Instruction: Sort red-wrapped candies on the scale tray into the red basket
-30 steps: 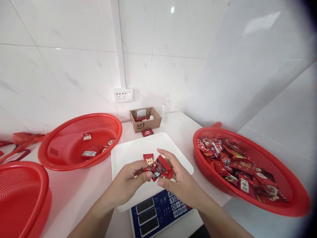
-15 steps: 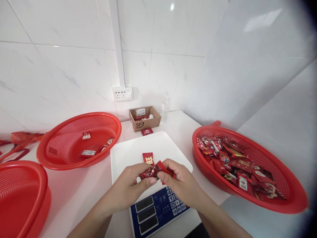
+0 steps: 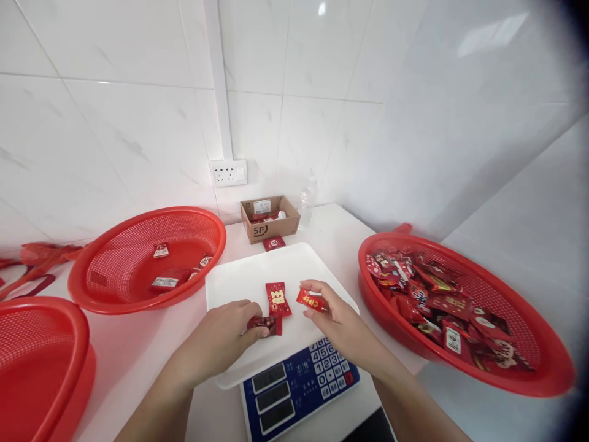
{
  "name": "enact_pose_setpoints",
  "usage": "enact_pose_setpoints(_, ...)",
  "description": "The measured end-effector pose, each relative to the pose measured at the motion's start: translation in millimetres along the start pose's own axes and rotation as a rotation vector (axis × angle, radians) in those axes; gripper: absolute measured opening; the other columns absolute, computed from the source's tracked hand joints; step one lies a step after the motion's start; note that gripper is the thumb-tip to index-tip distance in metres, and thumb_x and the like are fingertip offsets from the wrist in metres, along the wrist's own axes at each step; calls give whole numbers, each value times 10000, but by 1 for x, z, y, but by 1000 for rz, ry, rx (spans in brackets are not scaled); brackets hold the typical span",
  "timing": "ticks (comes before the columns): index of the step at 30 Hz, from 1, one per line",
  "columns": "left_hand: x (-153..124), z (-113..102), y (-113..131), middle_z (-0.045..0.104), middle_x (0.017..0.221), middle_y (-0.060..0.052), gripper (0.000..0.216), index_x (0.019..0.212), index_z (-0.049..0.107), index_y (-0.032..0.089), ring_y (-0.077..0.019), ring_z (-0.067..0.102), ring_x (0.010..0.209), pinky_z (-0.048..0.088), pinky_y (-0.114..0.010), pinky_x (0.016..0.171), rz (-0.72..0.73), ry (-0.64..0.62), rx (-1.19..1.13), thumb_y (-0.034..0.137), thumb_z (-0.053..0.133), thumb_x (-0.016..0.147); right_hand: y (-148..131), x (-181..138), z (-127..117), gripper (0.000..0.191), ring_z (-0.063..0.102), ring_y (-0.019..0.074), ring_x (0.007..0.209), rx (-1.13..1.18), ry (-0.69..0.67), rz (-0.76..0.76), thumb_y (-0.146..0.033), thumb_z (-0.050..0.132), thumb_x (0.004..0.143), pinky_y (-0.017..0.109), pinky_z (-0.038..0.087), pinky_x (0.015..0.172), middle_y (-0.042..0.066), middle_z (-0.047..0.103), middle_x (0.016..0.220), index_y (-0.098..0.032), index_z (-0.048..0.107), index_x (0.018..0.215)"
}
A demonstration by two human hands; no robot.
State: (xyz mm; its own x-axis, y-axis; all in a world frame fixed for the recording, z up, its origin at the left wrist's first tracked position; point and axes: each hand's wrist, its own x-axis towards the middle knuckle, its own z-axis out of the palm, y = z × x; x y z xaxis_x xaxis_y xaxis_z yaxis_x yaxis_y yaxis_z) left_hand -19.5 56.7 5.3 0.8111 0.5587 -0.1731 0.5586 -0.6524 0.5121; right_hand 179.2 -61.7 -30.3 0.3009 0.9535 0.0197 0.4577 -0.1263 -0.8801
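A white weighing tray (image 3: pixel 239 279) sits on a blue digital scale (image 3: pixel 299 383) in front of me. My left hand (image 3: pixel 221 337) pinches a dark red snack packet (image 3: pixel 267 323) low over the tray. A small red packet with gold print (image 3: pixel 311 299) is gripped in my right hand (image 3: pixel 338 322) above the tray's right side. Between them a third red packet (image 3: pixel 278 298) lies flat on the tray, touched by neither hand.
A red mesh basket (image 3: pixel 543 374) full of red packets stands at the right. Another red basket (image 3: pixel 115 294) at the left holds a few packets, and a third (image 3: pixel 41 368) is at the near left. A cardboard box (image 3: pixel 269 228) and loose packet (image 3: pixel 274 243) sit by the wall.
My hands were together, both holding packets in a bunch. They have drawn apart and come down toward the tray, each keeping one packet.
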Motion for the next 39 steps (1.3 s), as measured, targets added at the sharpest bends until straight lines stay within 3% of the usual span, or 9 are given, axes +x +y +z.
enact_pose_setpoints(3,2,3,-2,649,1074,-74,237,1080,614,217,-278,592,1004,451,-377,792,-5,92,10,315,462,926,3,0,-3,477,425,251,1347,-72,-2,-26,-278,473,910,496,357,1099,106,423,1488,-231,407,1381)
enact_pose_setpoints(6,0,4,-2,635,1113,-58,218,1067,640,247,-266,556,1076,454,-377,856,97,114,-48,313,484,930,2,-2,-7,486,317,262,1412,-149,-15,-49,-273,499,899,553,213,1164,105,403,1508,-215,442,1378)
enact_pose_setpoints(11,0,8,0,644,1026,-29,230,992,710,278,-218,601,954,482,-329,812,269,-61,-73,191,518,900,2,-14,-15,427,398,264,1373,-207,-113,-60,-274,536,890,554,283,1139,69,507,1444,-250,546,1316)
enact_pose_setpoints(14,5,13,0,659,1045,-42,295,982,723,258,-228,606,962,485,-348,832,274,-30,-23,133,469,900,7,-20,-28,422,393,270,1380,-324,-76,-48,-339,512,911,534,312,1133,75,513,1441,-240,551,1318)
enact_pose_setpoints(17,10,15,-2,660,1089,-64,319,1018,720,249,-249,597,1009,480,-394,880,246,25,25,140,438,918,15,-20,-56,428,451,267,1342,-513,72,-19,-406,453,931,478,360,1119,87,523,1430,-218,558,1301)
enact_pose_setpoints(21,12,14,-6,619,1224,-100,314,1143,679,243,-284,562,1127,463,-450,947,190,75,69,190,456,929,32,-13,-102,443,429,317,1347,-654,213,81,-275,357,940,511,288,1143,172,500,1430,-115,535,1312)
enact_pose_setpoints(25,9,13,-9,609,1261,-77,304,1183,652,273,-282,569,1149,476,-450,962,191,138,22,267,465,944,51,-11,-132,434,565,368,1216,-743,104,232,-169,434,868,534,427,1025,192,595,1335,-107,602,1263)
enact_pose_setpoints(30,9,15,-9,644,1226,-66,290,1171,655,267,-271,605,1110,498,-432,941,212,156,-5,286,476,943,73,-14,-141,452,625,327,1153,-772,-53,310,-143,505,819,432,487,972,153,607,1336,-156,639,1250)
enact_pose_setpoints(39,9,15,-10,654,1240,-65,301,1193,644,265,-269,623,1096,525,-412,893,223,178,-15,283,484,939,84,-11,-142,231,638,298,1030,-788,56,330,-232,559,870,453,499,849,119,681,1140,-191,690,1055)
